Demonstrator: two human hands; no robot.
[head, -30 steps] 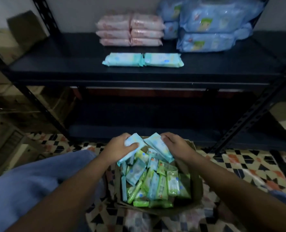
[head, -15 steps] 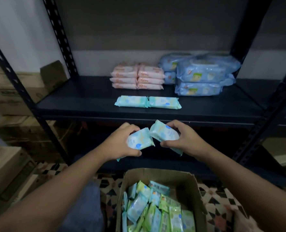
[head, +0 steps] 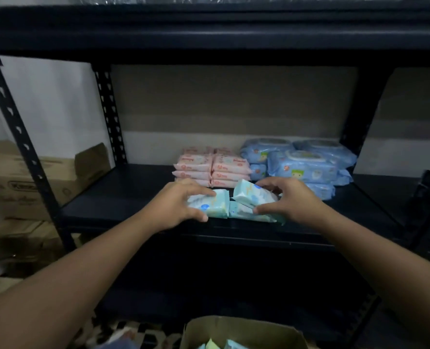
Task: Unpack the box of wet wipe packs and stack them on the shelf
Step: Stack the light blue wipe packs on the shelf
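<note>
Cardboard boxes (head: 27, 177): stacked at the far left, outside the rack's left post; not handled.
Shelf (head: 123, 197): a dark metal board, with its front edge running under both hands.
Left hand (head: 181, 206): curled around a pale green pack (head: 212, 206), thumb at the near side and fingers over the top; the pack was held flat, just above or on a lower pack near the front edge, though contact could not be made out.
Pink packs (head: 211, 170): two neat columns set toward the back edge, behind the left hand.
Right hand (head: 288, 201): closed on a second green pack (head: 253, 195), pinched between thumb and fingers and tilted, its left end raised above a lower pack (head: 249, 214) that lay flat at the front edge.
Blue packs (head: 302, 165): larger, piled at the back right, close behind the right hand.
Box (head: 241, 332): open on the floor at the bottom edge of the view, more packs seen inside.
Risk: the tilted pack was judged likely to slide off its soft, slippery base if released at that angle; a fall over the front edge was thought possible, given how near the pile stood to it.
Further risk: the two fresh packs were nearly touching, so one could be nudged askew by the other.
</note>
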